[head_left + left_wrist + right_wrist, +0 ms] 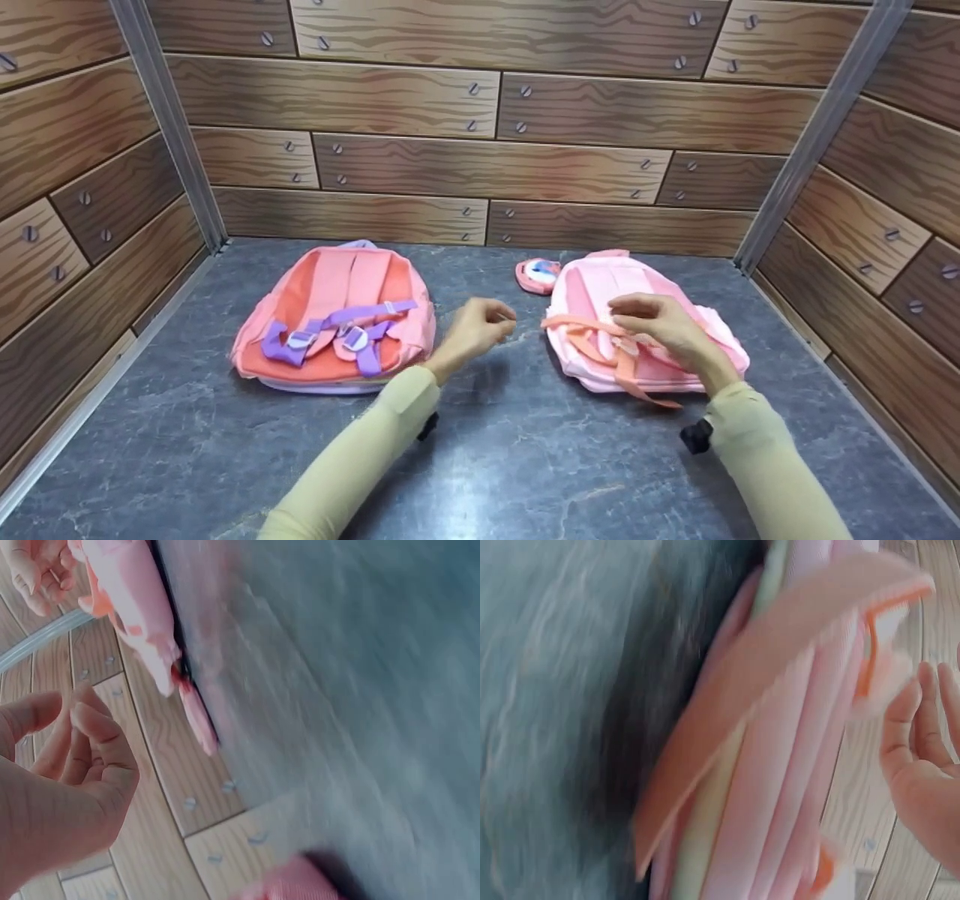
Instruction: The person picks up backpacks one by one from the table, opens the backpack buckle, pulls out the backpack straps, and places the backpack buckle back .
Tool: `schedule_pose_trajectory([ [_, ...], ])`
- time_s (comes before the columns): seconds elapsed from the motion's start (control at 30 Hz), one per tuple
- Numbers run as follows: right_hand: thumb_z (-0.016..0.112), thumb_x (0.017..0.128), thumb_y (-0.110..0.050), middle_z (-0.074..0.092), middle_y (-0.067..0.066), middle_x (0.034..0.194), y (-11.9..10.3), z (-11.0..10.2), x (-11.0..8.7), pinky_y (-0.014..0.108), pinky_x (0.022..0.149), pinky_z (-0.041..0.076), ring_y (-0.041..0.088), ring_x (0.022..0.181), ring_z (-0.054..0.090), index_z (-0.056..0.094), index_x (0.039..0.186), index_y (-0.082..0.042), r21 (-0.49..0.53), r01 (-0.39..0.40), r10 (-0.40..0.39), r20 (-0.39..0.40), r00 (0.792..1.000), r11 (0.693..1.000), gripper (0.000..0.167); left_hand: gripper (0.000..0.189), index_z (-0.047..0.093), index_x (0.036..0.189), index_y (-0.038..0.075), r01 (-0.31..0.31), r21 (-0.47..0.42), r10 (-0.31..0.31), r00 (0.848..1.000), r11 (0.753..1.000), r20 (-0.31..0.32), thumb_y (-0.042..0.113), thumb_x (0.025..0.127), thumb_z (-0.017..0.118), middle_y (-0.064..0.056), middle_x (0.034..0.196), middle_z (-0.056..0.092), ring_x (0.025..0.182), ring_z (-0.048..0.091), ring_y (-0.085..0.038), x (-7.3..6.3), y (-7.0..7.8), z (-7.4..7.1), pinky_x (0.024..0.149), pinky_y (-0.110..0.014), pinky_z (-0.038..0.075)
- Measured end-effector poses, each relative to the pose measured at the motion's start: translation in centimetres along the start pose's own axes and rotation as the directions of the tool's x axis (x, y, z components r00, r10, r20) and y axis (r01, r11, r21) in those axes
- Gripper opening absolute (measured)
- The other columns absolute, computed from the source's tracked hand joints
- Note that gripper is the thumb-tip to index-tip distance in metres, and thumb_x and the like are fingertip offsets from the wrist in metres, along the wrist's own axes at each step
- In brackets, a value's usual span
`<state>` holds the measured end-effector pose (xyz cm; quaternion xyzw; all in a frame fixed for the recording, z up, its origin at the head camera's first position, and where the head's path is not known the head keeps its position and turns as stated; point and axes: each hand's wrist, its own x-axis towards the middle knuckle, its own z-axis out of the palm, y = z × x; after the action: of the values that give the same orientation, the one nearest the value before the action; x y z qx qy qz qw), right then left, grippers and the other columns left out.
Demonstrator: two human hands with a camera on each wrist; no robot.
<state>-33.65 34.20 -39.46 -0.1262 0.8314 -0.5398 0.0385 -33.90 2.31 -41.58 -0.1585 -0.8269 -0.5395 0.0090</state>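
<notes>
Backpack, coral-pink fabric with orange back panel (341, 292): one, lying straps-up on the left of the worktop, a dark grey marbled surface (465, 457). Fitted with purple webbing straps (369, 364) and pale plastic buckles (354, 339).

Backpack, pale pink fabric (592, 300): one, lying straps-up on the right of the worktop. Fitted with flat orange webbing straps (626, 367), one end trailing past its near edge.

Pouch, small and rounded, coral with a white-and-blue picture (538, 276): one, just beside the far left corner of the pale pink backpack.

Left hand (478, 324): one, between the two backpacks, raised above the worktop; grip loosely bent, a gap between thumb and fingers.

Right hand (664, 322): one, over the pale pink backpack; grip spread and relaxed, fingers slightly bent; whether fingertips meet the fabric cannot be told.

Sleeves, cream cloth (360, 457): two, covering both forearms

Walls, wood-plank print with screw heads (405, 97): three, standing around the worktop
</notes>
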Motion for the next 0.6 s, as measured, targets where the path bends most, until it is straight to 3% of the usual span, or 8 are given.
schedule_pose_trajectory([
  [0.2, 0.072, 0.09, -0.024, 0.058, 0.02, 0.13, 1.2, -2.8, -1.2, 0.032, 0.089, 0.054, 0.008, 0.103, 0.062, 0.052, 0.133, 0.008, -0.027, -0.041, 0.042, 0.014, 0.999, 0.999, 0.057, 0.024, 0.071, 0.107, 0.003, 0.04, -0.093, -0.039, 0.999, 0.995, 0.02, 0.004, 0.083, 0.07, -0.015, 0.095, 0.073, 0.07, 0.064, -0.01, 0.3, 0.3, 2.4, 0.059, -0.022, 0.05],
  [0.3, 0.07, 0.091, -0.019, 0.063, 0.012, 0.125, 2.0, -4.2, -1.7, 0.033, 0.089, 0.055, 0.011, 0.104, 0.064, 0.05, 0.132, 0.012, -0.008, -0.021, 0.021, 0.029, 0.999, 1.0, 0.055, 0.029, 0.07, 0.11, 0.002, 0.046, -0.134, -0.041, 0.998, 0.99, 0.042, 0.003, 0.082, 0.072, -0.016, 0.099, 0.072, 0.074, 0.063, -0.011, 0.4, 0.7, 3.6, 0.064, -0.025, 0.053],
  [0.4, 0.069, 0.091, -0.013, 0.068, -0.003, 0.114, 2.6, -5.5, -2.2, 0.026, 0.088, 0.053, 0.008, 0.102, 0.063, 0.051, 0.13, 0.013, 0.022, 0.005, -0.005, 0.009, 1.0, 1.0, 0.05, 0.033, 0.068, 0.115, 0.001, 0.057, -0.2, -0.041, 0.996, 0.978, 0.085, 0.003, 0.082, 0.072, -0.018, 0.104, 0.071, 0.078, 0.062, -0.012, 0.5, 1.1, 4.6, 0.071, -0.031, 0.056],
  [0.6, 0.071, 0.09, -0.015, 0.069, -0.014, 0.105, 3.6, -8.1, -3.4, 0.019, 0.085, 0.051, 0.001, 0.097, 0.06, 0.061, 0.125, 0.003, 0.007, -0.021, 0.021, -0.071, 0.997, 1.0, 0.04, 0.041, 0.068, 0.12, 0.007, 0.069, -0.216, -0.047, 0.993, 0.974, 0.105, 0.003, 0.079, 0.075, -0.016, 0.111, 0.069, 0.086, 0.063, -0.013, 0.8, 2.0, 6.5, 0.073, -0.025, 0.054],
])
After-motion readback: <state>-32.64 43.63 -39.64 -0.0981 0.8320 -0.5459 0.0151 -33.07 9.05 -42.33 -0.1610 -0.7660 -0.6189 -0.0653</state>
